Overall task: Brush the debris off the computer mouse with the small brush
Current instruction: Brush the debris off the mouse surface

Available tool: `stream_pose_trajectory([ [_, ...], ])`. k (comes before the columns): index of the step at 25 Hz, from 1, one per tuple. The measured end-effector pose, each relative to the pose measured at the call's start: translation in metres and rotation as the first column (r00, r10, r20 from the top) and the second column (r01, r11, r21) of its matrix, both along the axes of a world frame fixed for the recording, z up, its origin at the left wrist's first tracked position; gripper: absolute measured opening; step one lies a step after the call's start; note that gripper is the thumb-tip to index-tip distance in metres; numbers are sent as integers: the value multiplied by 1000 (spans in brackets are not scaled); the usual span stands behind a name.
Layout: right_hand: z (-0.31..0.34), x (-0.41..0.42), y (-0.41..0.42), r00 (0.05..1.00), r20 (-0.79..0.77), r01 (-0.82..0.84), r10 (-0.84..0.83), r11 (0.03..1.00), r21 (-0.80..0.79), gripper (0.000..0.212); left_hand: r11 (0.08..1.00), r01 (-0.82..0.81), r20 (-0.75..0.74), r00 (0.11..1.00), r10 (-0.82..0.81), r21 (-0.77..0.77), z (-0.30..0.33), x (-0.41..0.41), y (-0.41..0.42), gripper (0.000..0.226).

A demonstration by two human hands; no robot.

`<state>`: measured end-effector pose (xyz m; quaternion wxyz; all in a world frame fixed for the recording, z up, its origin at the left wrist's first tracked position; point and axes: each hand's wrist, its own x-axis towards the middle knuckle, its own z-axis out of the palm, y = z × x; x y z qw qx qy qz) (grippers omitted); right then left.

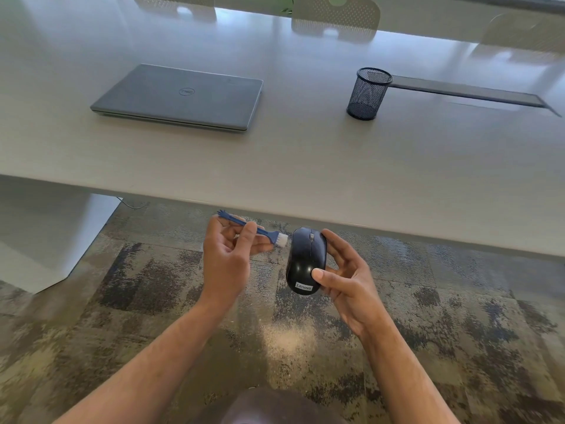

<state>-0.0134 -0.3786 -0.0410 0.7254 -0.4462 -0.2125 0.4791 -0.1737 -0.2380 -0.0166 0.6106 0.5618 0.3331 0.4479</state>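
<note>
My right hand (345, 270) holds a black computer mouse (305, 258) in the air below the table's front edge, thumb on its rear near the white label, fingers curled round its right side. My left hand (227, 252) pinches a small blue brush (266, 231) by its thin handle. The white bristles point right and sit just beside the mouse's upper left side, close to it; contact is unclear.
A closed grey laptop (180, 97) lies on the light table (305, 166) at the left. A black mesh pen cup (368, 93) stands at the right by a dark cable slot (464, 91). Patterned carpet (458, 301) lies below; chairs (336, 16) stand beyond the table.
</note>
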Motion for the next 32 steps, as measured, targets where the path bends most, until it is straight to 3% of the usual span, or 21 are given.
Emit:
stream_pose_trajectory([
  [10,3,4,2,999,-30,17,-16,1000,25,70,991,131,6,991,-131,31,-1,-9,-11,13],
  [17,4,0,3,1000,-26,-13,13,1000,24,70,999,-9,5,1000,8,40,9,-6,-1,10],
  [24,8,6,2,999,-35,28,-27,999,24,74,993,95,10,995,-96,72,3,-8,-17,11],
  [32,8,-1,2,999,-41,-16,18,999,35,70,997,9,29,999,-12,79,10,-2,-4,24],
])
